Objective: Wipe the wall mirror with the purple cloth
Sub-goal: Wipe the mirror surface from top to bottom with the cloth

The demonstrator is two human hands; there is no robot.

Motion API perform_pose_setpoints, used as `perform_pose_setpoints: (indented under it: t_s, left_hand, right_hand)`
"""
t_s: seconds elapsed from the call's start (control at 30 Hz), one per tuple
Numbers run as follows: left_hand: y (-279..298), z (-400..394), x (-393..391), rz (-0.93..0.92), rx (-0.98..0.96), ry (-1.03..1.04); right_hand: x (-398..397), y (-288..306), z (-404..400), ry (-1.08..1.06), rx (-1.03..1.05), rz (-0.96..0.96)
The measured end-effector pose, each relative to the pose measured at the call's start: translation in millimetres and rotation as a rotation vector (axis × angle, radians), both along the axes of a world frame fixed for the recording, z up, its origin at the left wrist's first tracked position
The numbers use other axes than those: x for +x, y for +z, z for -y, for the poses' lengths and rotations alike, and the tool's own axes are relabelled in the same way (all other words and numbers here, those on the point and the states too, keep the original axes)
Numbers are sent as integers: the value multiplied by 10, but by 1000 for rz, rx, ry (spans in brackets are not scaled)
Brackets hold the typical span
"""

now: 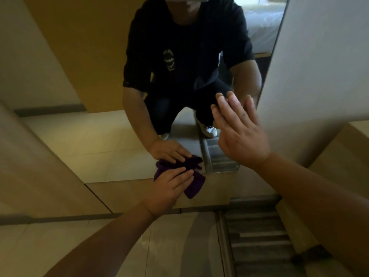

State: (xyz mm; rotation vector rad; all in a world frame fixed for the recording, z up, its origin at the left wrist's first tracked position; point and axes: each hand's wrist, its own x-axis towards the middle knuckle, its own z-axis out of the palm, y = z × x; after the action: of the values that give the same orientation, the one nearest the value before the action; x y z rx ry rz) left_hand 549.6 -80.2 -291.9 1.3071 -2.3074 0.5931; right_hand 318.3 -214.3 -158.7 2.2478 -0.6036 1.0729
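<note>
At the lower edge of the wall mirror (95, 140), the purple cloth (194, 185) is pressed against the glass by the left hand (169, 188), whose fingers (184, 173) are laid flat and close together over the upper part of the fabric. The cloth is bunched, and a loose fold is seen hanging below the mirror's bottom edge, over the tan panel (123, 194) beneath it. The right hand (239, 132) is held higher and to the right, opened flat with fingers extended and nearly together; nothing is held in it. It is placed near the mirror's right edge, beside the pale wall (319, 66), and its reflection is met at the fingertips, so contact with the glass appears likely, though this cannot be confirmed. In the mirror, a crouching person in a dark shirt and dark trousers is reflected, together with a white shoe, pale floor tiles and part of a white bed at upper right. A ribbed metal grille (257, 236) is noted in the floor below the right forearm, and pale floor tiles (169, 246) are seen beside it
</note>
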Motion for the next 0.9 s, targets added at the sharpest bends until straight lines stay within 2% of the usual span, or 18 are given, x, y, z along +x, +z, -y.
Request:
perform_pose_setpoints:
  t_s: [0.13,0.23,0.33,0.43,0.53,0.77,0.9]
  left_hand:
    - [770,92,-238,-80,-255,33]
    - [1411,294,-468,-213,-509,77]
    - [1678,552,-642,-254,-658,93]
    - [1453,691,-694,-142,-631,65]
    - [925,667,-623,8,-517,32]
    - [-217,513,-401,203,-289,-48]
    - [-288,438,-467,138,-204,6]
  right_hand:
    - [-173,106,-21,102,87,-17]
    - [-349,164,33,57,109,43]
    - [-452,234,121,30,77,64]
    - [-481,250,201,19,15,58]
    - [-480,197,289,30,-42,76]
    - [-435,84,448,35,-118,100]
    - [-440,120,406,26,-83,76]
